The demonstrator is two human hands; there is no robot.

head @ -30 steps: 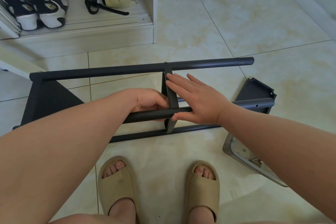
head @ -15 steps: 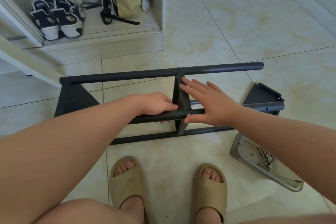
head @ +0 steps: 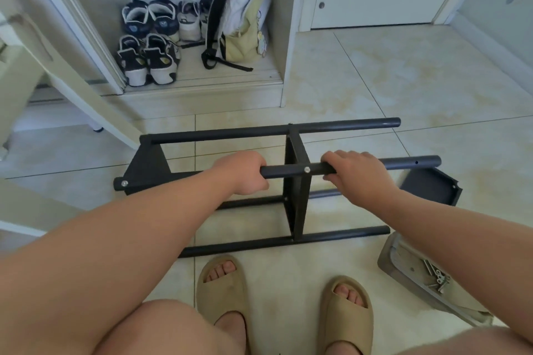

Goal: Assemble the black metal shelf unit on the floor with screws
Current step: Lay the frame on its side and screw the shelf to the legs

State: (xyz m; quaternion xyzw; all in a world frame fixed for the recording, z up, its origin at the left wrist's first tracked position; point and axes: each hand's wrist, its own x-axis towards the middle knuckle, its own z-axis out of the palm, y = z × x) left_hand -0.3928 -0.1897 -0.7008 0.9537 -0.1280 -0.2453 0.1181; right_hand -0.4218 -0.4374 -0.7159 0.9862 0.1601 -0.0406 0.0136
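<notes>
Two hands on one tube (head: 288, 170) of shelf unit (head: 295, 204), frame centre, lying on tiles (head: 389, 81): left hand (head: 245, 173) curled round it, right hand (head: 357, 174) likewise. Screws (head: 436, 277), apparently in tray (head: 402, 266), lower right.

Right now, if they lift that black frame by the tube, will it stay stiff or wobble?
The frame is probably stiff where screws pin the tube to two panels. Its free right ends may flex; no panel joins them. Thin tubes suggest it is light.

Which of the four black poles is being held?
The upper pole nearer the person, with a silver screw at its middle; left hand and right hand grip it. The other three are untouched.
</notes>
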